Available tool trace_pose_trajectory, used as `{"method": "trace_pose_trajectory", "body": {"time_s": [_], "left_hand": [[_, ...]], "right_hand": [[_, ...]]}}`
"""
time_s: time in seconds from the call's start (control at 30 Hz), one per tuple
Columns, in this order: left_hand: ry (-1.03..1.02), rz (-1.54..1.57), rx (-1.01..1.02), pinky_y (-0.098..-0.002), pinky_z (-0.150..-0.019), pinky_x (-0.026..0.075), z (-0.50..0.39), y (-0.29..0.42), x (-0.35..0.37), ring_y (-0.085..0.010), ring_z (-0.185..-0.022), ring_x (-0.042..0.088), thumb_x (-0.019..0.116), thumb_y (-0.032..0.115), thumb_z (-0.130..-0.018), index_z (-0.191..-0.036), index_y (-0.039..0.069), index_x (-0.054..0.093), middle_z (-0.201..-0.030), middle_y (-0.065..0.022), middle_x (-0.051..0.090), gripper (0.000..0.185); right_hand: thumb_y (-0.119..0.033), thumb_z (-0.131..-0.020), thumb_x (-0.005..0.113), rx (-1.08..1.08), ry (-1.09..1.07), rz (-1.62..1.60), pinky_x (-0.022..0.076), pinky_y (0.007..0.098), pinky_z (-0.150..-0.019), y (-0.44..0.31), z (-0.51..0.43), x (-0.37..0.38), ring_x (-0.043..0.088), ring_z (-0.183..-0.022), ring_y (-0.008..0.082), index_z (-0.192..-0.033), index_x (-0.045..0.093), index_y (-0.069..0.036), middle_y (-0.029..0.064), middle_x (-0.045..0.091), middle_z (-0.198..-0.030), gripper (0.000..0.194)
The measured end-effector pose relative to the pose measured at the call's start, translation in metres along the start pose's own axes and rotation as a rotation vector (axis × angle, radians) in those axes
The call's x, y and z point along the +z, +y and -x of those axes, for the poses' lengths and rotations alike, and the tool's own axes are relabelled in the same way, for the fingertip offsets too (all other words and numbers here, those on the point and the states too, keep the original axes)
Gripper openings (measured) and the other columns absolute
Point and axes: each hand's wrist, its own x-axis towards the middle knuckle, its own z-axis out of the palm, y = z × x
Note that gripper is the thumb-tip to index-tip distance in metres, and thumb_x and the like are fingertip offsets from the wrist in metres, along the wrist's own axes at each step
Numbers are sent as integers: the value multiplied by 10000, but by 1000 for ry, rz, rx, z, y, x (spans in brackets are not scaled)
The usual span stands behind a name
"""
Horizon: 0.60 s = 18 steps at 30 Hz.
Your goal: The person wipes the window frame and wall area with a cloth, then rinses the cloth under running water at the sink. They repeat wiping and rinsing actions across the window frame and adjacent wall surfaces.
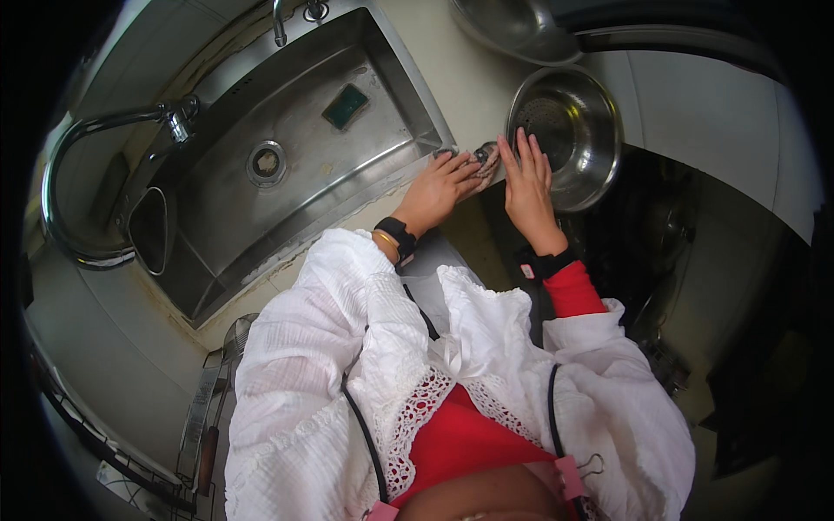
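My left hand [434, 193] lies palm down on a crumpled, patterned cloth [483, 167] at the sink's right front corner, its fingertips partly over the cloth. Beside it, my right hand [528, 185] is stretched flat, fingers together, against the near left side of a round stainless steel basin [596, 163] with small holes in its bottom. Its fingertips reach over the basin's rim; whether they press on it cannot be told. A dark green scouring pad [345, 106] lies on the floor of the steel sink [384, 154], away from both hands.
A curved chrome faucet [55, 163] rises at the left, with a smaller spout [279, 26] at the back. Another metal bowl [515, 26] stands behind the basin. The sink drain [266, 163] holds some pale matter. Wire-mesh strainers [238, 335] hang or stand at lower left.
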Motion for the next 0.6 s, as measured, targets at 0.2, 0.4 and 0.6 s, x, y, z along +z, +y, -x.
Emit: {"method": "trace_pose_trajectory", "body": {"time_s": [0.2, 0.4, 0.6], "left_hand": [[-44, -224, -340, -436, -1144, 285, 138, 41, -13, -242, -1398, 358, 522, 98, -850, -1328, 188, 566, -1460, -17, 462, 488], [250, -450, -1071, -498, -1140, 280, 298, 51, -55, -348, -1417, 306, 529, -26, -860, -1401, 182, 503, -1527, -66, 371, 580], [594, -437, -1217, -491, -1098, 319, 292, 47, -34, -394, -1375, 342, 584, -10, -845, -1410, 182, 495, -1468, -119, 425, 603]], "right_hand": [[54, -858, 447, -77, 38, -19, 256, 517, -1127, 7, -4, 12, 305, -1408, 365, -1497, 339, -139, 198, 321, -1522, 676], [-51, -826, 640, -26, 57, -27, 248, 515, -1129, -21, -6, 0, 233, -1415, 419, -1514, 306, -140, 209, 194, -1568, 770], [-1, -809, 614, -325, 204, -290, 296, 478, -1098, -84, -42, -8, 330, -1343, 399, -1380, 484, -92, 198, 353, -1468, 593]]}}
